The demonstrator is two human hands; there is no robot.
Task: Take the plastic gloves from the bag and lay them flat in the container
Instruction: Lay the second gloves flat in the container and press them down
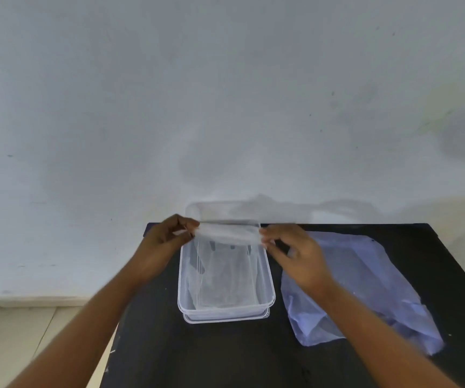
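A thin clear plastic glove (227, 233) hangs stretched between my two hands above the far end of a clear rectangular container (225, 310). My left hand (169, 233) pinches the glove's left edge. My right hand (290, 247) pinches its right edge. The glove's lower part drapes down into the container, where more clear plastic seems to lie on the bottom. To the right of the container, a pale bluish plastic bag (366, 275) lies flat and crumpled on the table.
The black table (225, 354) stands against a white wall (225, 107). The container appears to sit on its clear lid. Pale floor tiles (15, 331) show to the left of the table.
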